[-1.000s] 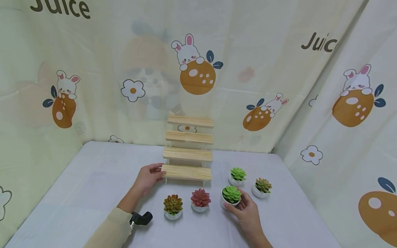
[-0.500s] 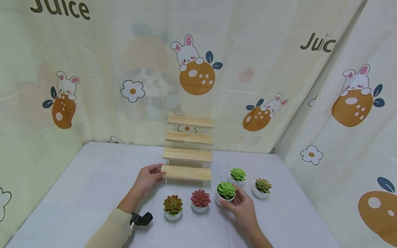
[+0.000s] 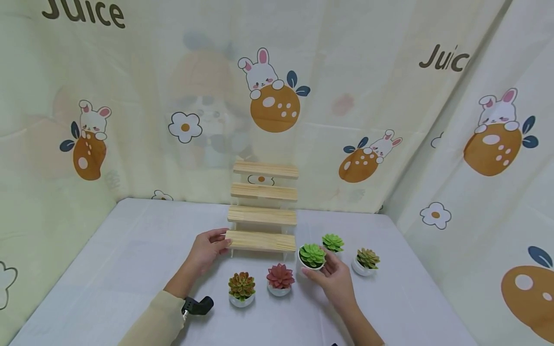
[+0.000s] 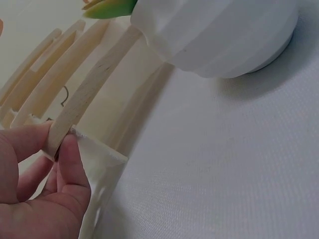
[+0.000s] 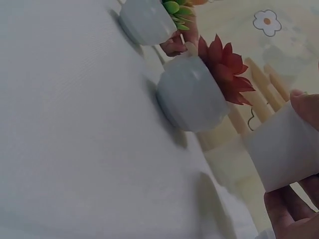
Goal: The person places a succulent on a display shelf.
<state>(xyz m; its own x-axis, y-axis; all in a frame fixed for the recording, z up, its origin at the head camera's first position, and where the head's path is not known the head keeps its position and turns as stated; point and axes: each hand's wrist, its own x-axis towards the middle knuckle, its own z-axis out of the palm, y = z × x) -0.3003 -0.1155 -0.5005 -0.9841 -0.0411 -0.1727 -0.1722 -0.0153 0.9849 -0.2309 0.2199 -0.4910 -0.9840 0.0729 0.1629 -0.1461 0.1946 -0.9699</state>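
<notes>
A stepped wooden shelf (image 3: 262, 216) stands at the back of the table. My left hand (image 3: 207, 252) pinches the left end of its lowest board (image 4: 89, 92), thumb below and fingers around the edge. My right hand (image 3: 336, 281) grips a potted green succulent (image 3: 311, 255), just right of that board. The white pot (image 5: 284, 147) hangs clear of the tabletop, its shadow showing beneath it in the right wrist view. A potted red succulent (image 3: 280, 277) and a potted orange-brown succulent (image 3: 241, 287) stand on the cloth in front of the shelf.
Behind the right hand stands another potted green succulent (image 3: 333, 243), partly hidden. A potted yellow-brown succulent (image 3: 367, 260) stands further right. A white cloth (image 3: 130, 269) covers the table, and a printed curtain (image 3: 320, 158) hangs at its back and sides.
My right hand has carried the potted green succulent leftward and away from me, towards the shelf's lowest board. My left hand has stayed on the board's end.
</notes>
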